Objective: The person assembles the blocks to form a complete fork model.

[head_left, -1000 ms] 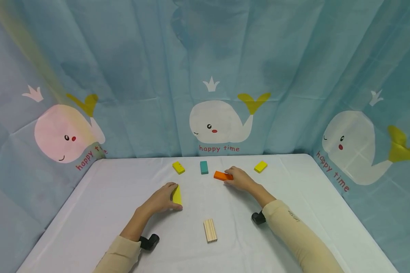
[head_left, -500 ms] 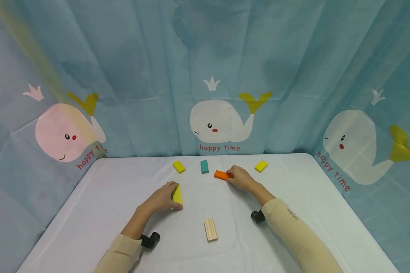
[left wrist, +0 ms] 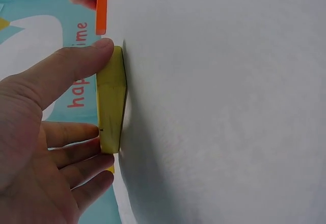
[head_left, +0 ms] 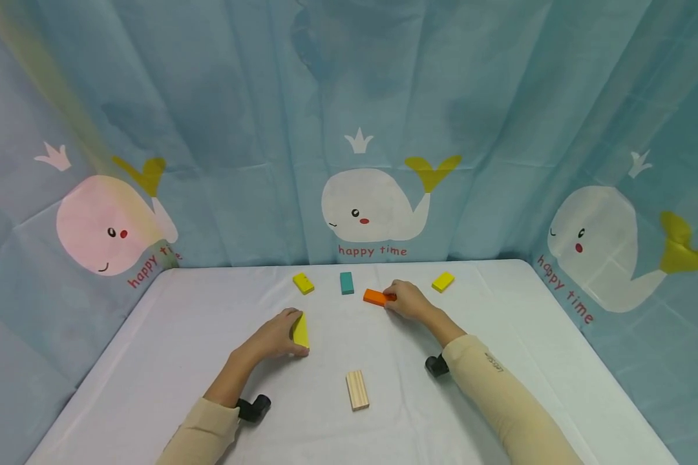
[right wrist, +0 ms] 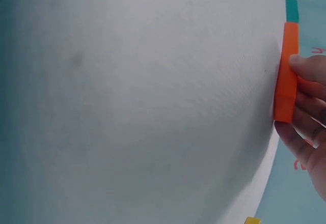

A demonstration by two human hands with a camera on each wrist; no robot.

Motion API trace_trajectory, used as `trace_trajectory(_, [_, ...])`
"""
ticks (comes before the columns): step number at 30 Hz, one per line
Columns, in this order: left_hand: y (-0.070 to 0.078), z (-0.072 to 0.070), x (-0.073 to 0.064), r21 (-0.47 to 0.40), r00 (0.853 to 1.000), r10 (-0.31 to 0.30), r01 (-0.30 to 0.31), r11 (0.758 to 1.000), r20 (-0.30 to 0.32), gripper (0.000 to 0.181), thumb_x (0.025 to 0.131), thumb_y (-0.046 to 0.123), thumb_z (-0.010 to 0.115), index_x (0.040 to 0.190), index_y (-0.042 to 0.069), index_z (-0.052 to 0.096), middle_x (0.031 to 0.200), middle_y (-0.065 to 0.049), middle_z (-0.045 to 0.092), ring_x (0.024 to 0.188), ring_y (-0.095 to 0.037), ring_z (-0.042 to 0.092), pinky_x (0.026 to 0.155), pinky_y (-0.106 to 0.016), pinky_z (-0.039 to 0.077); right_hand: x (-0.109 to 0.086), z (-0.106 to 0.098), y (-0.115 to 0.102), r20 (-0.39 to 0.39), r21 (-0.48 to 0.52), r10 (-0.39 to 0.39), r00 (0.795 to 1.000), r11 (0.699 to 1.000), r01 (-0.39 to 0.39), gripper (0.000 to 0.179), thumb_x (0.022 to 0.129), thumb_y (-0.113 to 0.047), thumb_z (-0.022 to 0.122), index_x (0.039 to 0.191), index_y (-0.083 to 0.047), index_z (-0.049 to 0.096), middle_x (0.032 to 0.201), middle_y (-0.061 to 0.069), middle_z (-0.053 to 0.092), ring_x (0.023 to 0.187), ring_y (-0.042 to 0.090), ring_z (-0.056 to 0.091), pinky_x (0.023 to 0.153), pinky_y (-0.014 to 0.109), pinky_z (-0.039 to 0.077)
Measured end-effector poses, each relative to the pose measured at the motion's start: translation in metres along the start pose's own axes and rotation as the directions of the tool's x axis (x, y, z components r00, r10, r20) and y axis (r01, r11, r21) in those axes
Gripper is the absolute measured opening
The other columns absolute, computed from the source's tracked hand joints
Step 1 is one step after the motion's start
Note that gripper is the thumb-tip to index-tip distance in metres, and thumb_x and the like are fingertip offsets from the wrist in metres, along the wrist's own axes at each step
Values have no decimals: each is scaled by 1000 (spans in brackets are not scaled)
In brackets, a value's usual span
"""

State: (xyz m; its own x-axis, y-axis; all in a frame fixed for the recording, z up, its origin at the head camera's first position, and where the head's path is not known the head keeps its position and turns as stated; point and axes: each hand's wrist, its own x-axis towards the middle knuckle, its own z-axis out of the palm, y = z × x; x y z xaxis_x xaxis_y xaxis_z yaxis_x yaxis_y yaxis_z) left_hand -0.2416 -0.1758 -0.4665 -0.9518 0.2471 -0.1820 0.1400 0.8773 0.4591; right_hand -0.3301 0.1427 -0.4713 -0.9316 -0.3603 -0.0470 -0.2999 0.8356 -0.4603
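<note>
My left hand (head_left: 279,334) holds a yellow triangular block (head_left: 300,330) on the white table, left of the middle. In the left wrist view the thumb presses one end of this yellow block (left wrist: 112,99) and the fingers touch its other end. Farther back and to the right, my right hand (head_left: 408,301) grips an orange block (head_left: 375,297) by its right end. The right wrist view shows the thumb against the side of the orange block (right wrist: 288,81), with a fingertip at its near end. That block lies flat on the cloth.
A plain wooden block (head_left: 357,390) lies nearer the front, between the two arms. Along the back are a yellow block (head_left: 304,283), a teal block (head_left: 346,283) and another yellow block (head_left: 443,281). A blue curtain (head_left: 256,213) hangs behind the white table (head_left: 477,297).
The right hand's fingers have shifted slightly to the right on the orange block. The left hand and the yellow triangular block stay in place.
</note>
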Motion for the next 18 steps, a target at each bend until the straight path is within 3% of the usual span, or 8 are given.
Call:
trace_trajectory(10, [2,1,0,-3,1000,29,-29,1000,-10,90,72,36,85,143,0,44,149,-18,43,134,-34,45,111,-52,39,3,-2,0,15,4,26,1000,1000,-26,33,90,-16,70,119,-3,69,105,7,64,93,21,56,96,38,52])
trace_trajectory(18, [15,5,2,-1,999,43,-43,999,-6,90,71,40,86,141,1,47,148,-17,45,134,-33,46,111,-50,39,1,-2,-1,12,18,11,1000,1000,-11,32,89,-16,70,118,-2,69,104,8,64,92,21,57,95,38,52])
